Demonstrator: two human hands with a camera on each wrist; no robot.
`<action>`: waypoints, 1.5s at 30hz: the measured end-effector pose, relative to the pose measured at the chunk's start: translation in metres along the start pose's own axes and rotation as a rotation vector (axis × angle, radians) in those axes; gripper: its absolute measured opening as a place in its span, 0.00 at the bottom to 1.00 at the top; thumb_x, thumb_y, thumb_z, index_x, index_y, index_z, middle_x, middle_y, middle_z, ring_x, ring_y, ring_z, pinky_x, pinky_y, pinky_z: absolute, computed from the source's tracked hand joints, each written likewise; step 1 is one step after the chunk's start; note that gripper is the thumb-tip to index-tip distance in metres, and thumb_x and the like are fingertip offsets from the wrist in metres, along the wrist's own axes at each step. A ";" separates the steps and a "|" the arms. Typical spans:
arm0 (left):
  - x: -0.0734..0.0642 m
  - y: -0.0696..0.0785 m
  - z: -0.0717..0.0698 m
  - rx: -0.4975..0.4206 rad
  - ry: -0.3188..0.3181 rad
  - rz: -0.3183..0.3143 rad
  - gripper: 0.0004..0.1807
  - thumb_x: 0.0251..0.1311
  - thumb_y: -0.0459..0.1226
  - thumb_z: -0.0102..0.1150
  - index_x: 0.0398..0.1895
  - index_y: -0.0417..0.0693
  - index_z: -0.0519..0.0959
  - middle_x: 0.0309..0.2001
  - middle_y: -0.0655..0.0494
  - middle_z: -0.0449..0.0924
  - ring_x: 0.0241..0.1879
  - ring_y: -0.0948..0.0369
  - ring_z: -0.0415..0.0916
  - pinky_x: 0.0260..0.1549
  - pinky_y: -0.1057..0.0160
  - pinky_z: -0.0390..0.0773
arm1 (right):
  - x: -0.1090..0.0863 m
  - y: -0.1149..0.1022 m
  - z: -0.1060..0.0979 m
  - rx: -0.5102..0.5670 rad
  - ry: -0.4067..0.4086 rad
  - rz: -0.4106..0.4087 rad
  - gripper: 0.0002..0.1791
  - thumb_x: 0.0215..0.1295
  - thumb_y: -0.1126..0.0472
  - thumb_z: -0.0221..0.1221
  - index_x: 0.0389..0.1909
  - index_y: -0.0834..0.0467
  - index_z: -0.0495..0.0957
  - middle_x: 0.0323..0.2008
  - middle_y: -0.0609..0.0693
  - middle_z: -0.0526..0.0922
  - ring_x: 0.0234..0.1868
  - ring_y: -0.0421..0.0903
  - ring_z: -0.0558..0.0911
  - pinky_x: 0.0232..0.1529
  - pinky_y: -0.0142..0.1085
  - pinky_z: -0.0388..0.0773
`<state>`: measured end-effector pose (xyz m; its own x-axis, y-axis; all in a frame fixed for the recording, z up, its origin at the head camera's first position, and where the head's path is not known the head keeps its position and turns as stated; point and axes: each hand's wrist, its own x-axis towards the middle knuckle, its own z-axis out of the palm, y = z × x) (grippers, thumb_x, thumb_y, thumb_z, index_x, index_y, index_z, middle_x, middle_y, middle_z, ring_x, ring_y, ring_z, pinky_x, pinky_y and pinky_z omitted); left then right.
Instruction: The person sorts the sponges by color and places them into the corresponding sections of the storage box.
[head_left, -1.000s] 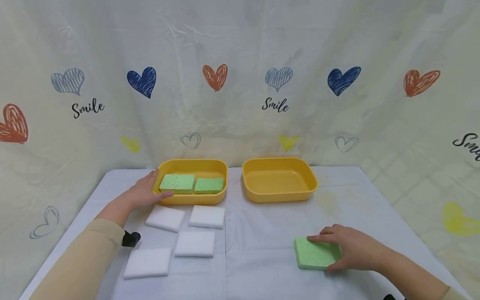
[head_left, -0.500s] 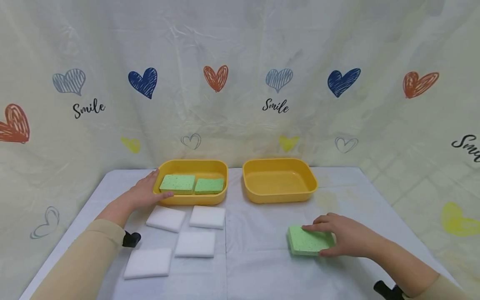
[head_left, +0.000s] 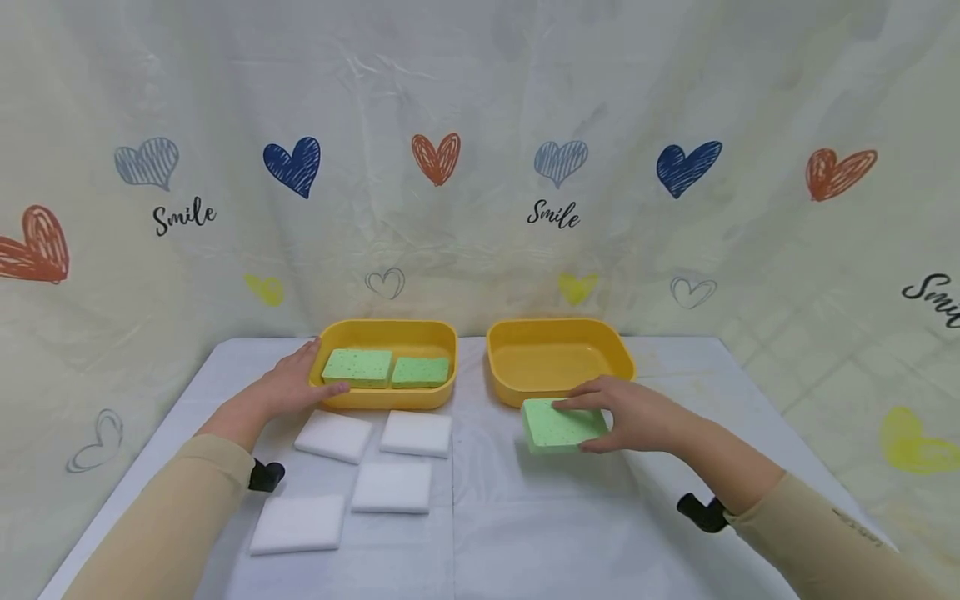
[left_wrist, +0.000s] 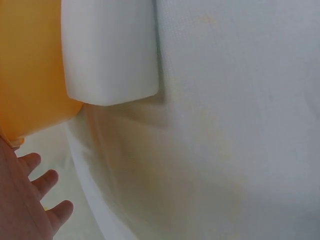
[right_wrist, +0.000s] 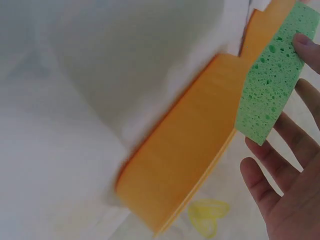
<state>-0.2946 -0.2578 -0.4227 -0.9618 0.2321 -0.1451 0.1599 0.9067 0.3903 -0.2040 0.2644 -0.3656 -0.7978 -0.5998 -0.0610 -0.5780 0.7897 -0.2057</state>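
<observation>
My right hand [head_left: 630,414] pinches a green sponge [head_left: 558,427] between thumb and fingers, held up over the cloth at the front of the right yellow bin [head_left: 501,387]. In the right wrist view the sponge's porous edge [right_wrist: 272,72] faces the camera, with that bin's orange-looking wall [right_wrist: 185,145] behind it. My left hand [head_left: 288,385] rests at the left end of the other yellow bin [head_left: 382,398], thumb over its front rim, fingers along its left side. Two green sponges [head_left: 356,367] lie side by side in this bin. The left wrist view shows several outstretched fingers [left_wrist: 46,183] beside it.
Several white sponge pads [head_left: 392,487] lie on the white-covered table [head_left: 510,533] in front of the left bin, one [left_wrist: 110,55] close to the left wrist camera. A curtain [head_left: 480,75] printed with hearts hangs right behind both bins.
My right hand has lifted the green sponge off the table and carried it left and away from me, toward the right bin. The left hand has stayed at its bin.
</observation>
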 end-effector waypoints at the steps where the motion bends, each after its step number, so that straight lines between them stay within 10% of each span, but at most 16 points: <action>1: 0.000 -0.001 0.000 0.004 0.000 0.000 0.68 0.54 0.73 0.52 0.77 0.32 0.36 0.76 0.29 0.38 0.72 0.31 0.39 0.67 0.30 0.46 | 0.007 -0.002 -0.001 0.011 0.005 -0.010 0.33 0.54 0.45 0.73 0.63 0.39 0.77 0.60 0.46 0.78 0.60 0.51 0.75 0.59 0.50 0.75; 14: 0.004 -0.004 0.002 -0.006 0.000 -0.008 0.70 0.52 0.75 0.51 0.78 0.34 0.34 0.77 0.31 0.36 0.73 0.32 0.38 0.67 0.29 0.46 | 0.092 -0.033 -0.011 0.076 -0.033 0.055 0.33 0.55 0.43 0.71 0.64 0.35 0.76 0.63 0.45 0.75 0.65 0.50 0.70 0.66 0.49 0.67; 26: 0.004 -0.005 0.002 -0.021 0.006 -0.021 0.67 0.54 0.72 0.53 0.78 0.36 0.35 0.77 0.33 0.36 0.74 0.33 0.38 0.68 0.30 0.45 | 0.179 -0.072 -0.017 0.030 -0.025 -0.088 0.30 0.60 0.44 0.69 0.64 0.41 0.76 0.65 0.51 0.74 0.66 0.52 0.70 0.68 0.47 0.65; 45: 0.008 -0.007 0.002 -0.014 0.010 -0.051 0.68 0.52 0.75 0.52 0.79 0.40 0.35 0.78 0.36 0.37 0.75 0.35 0.38 0.68 0.31 0.47 | 0.268 -0.104 0.031 -0.048 -0.059 -0.011 0.31 0.62 0.37 0.63 0.67 0.36 0.73 0.66 0.42 0.74 0.68 0.47 0.70 0.68 0.48 0.64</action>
<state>-0.3026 -0.2620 -0.4284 -0.9709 0.1815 -0.1559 0.1071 0.9124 0.3950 -0.3525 0.0176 -0.3906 -0.7809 -0.6136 -0.1167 -0.5951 0.7877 -0.1596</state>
